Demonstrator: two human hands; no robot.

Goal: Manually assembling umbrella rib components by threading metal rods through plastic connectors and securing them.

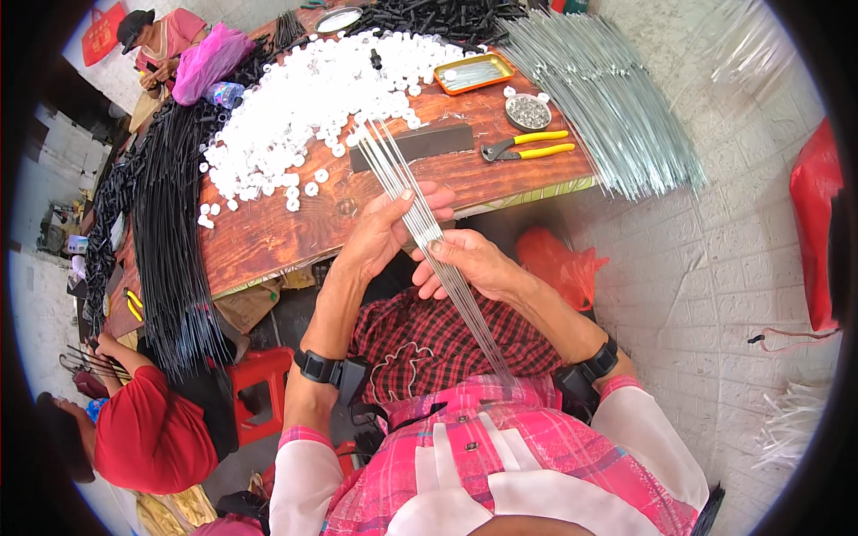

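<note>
A thin bundle of long metal rods (420, 221) slants across the middle, from above the table's near edge down to my lap. My left hand (391, 223) grips it higher up, its thumb lying on top of the rods. Lower down, my right hand (469, 262) closes on the same bundle, thumb over and fingers beneath. The rods' far ends spread slightly above a dark flat bar (440, 142) on the tabletop. Just beyond lies a large heap of small white plastic rings (299, 107).
Yellow-handled pliers (527, 146), a dish of small metal parts (528, 113) and an orange-rimmed tray (475, 73) are on the wooden table (295, 234). Long metal rods (617, 107) pile at right, black cords (170, 214) at left. Two people (156, 420) work nearby, beside a red stool (264, 384).
</note>
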